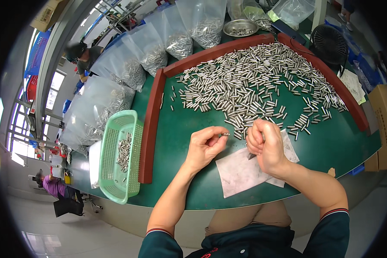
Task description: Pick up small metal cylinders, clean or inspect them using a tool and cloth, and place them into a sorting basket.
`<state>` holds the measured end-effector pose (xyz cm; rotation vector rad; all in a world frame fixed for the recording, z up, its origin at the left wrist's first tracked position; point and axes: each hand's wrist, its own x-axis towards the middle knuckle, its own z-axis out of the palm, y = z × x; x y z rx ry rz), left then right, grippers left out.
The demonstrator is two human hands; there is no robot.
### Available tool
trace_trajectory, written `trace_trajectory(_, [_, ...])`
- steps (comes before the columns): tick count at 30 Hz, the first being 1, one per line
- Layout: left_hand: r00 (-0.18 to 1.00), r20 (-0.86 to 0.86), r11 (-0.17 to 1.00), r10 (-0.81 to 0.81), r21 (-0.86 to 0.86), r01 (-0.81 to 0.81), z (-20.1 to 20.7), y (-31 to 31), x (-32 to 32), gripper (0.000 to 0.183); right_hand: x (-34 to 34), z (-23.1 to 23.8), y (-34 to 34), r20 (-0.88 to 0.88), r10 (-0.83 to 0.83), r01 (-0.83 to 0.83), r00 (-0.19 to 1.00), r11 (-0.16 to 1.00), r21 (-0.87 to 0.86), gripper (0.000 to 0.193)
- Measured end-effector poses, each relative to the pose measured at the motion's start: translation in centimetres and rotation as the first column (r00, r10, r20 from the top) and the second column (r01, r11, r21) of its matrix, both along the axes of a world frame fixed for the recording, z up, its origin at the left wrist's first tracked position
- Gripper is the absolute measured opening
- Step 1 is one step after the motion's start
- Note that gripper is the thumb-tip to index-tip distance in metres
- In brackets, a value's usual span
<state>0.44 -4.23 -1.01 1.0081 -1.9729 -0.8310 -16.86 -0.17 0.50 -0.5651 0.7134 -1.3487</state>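
My left hand (205, 148) is closed in a pinch on a small metal pin (226, 134), whose shiny end shows at the fingertips. Close by on the right, my right hand (267, 146) is curled into a fist. A dark pointed tip (251, 156) juts out below its fingers; the rest of that object is hidden in the hand. Under the right hand lies a smudged white sheet (236, 174). Just beyond both hands spreads a wide heap of short silvery metal pins (249, 86) on the green tabletop (187, 124).
Red-brown bars (149, 142) fence the heap. At the left stands a pale green basket (135, 167) with some pins inside. Clear bags of pins (152, 58) line the far left side. A metal bowl (241, 24) and a black fan (329, 45) stand at the back.
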Motion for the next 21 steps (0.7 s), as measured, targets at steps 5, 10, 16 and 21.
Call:
trace_trajectory(5, [0.995, -0.101, 0.998, 0.019, 0.057, -0.014, -0.17, 0.0, -0.1, 0.012, -0.07, 0.24, 0.01, -0.007, -0.002, 0.002, 1.0, 1.0, -0.002, 0.037])
trace_trajectory(10, [0.994, -0.109, 0.999, 0.009, 0.05, -0.003, -0.08, 0.02, -0.3, 0.012, -0.11, 0.25, -0.04, -0.006, -0.008, 0.007, 1.0, 1.0, -0.005, 0.037])
trace_trajectory(16, [0.996, -0.09, 0.998, -0.004, 0.068, 0.011, -0.03, 0.23, -0.11, 0.012, 0.02, 0.1, 0.05, -0.011, 0.0, 0.0, 1.0, 1.0, -0.009, 0.037])
trace_trajectory(21, [0.998, -0.049, 0.995, -0.046, 0.084, 0.05, 0.46, 0.76, -0.2, 0.012, 0.1, -0.29, -0.04, 0.012, 0.006, -0.006, 1.0, 1.0, -0.019, 0.037])
